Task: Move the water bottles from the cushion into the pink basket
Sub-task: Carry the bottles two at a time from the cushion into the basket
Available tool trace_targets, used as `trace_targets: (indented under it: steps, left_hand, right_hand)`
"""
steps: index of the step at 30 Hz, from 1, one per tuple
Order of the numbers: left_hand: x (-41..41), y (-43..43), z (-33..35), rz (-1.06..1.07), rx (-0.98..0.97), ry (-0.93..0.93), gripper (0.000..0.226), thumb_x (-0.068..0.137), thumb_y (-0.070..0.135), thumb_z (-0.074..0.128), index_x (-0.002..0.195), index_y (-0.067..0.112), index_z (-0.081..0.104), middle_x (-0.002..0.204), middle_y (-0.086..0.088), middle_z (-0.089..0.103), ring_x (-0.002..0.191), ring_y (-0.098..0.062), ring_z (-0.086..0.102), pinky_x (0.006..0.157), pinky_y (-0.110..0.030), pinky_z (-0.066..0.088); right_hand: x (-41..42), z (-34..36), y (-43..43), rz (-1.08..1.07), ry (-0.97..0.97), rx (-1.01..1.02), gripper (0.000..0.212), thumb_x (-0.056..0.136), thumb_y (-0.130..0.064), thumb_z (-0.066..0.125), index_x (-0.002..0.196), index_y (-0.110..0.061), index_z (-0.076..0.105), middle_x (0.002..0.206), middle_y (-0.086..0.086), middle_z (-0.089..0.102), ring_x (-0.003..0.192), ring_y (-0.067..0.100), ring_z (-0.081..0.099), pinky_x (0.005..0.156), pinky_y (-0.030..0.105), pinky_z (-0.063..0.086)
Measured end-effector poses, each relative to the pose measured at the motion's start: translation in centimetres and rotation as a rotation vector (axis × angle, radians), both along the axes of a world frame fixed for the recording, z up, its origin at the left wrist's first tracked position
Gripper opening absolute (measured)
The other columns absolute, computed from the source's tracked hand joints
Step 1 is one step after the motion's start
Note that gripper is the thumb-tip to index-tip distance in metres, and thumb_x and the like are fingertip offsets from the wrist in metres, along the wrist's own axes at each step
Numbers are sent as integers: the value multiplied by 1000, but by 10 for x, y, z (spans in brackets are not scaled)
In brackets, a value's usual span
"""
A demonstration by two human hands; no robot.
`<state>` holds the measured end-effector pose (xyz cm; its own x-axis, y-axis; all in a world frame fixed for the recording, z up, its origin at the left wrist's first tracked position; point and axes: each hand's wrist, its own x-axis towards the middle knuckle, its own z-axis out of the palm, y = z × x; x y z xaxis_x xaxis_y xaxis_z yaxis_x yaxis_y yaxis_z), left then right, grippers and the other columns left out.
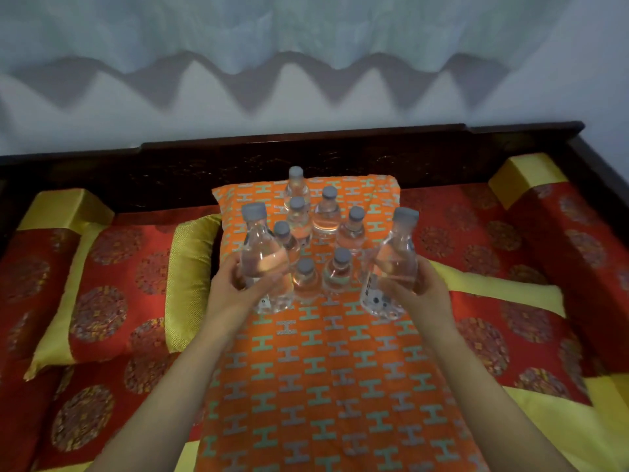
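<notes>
Fingers of our left hand (235,289) gripped one water bottle (262,257), our right hand (420,291) a second bottle (391,267), low over the orange cushion (323,369). A careless swing toward the unseen pink basket could have toppled the seemingly seven standing bottles (327,212) between them.

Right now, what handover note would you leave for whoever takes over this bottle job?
Left hand grips a water bottle, lifted over the orange cushion.
Right hand grips a second bottle, tilted.
Seven capped bottles stand clustered on the cushion beyond the hands.
The pink basket is not in view, so nothing shows as delivered.
Left: put both held bottles in the basket, then fetch the seven.
</notes>
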<state>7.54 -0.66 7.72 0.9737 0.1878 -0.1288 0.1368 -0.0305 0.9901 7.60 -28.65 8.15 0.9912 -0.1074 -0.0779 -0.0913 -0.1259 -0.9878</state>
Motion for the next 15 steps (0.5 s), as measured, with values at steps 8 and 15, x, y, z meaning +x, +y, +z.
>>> trace_targets:
  steps: [8,15]
  left_hand:
    - [-3,-49,6,-165,-1,-6,55,58,39,80,104,14,64,87,-11,58,79,-22,51,69,-42,43]
    - [-16,-137,41,-332,28,-55,37,68,16,83,101,21,65,84,-5,66,75,-18,59,60,-28,49]
  right_hand:
    - [-51,25,-49,-215,25,86,45,57,-25,86,97,-26,67,92,4,69,83,15,63,75,35,53]
    - [-119,60,-132,-436,-4,36,42,65,-13,84,103,-21,67,97,4,74,87,15,68,79,36,56]
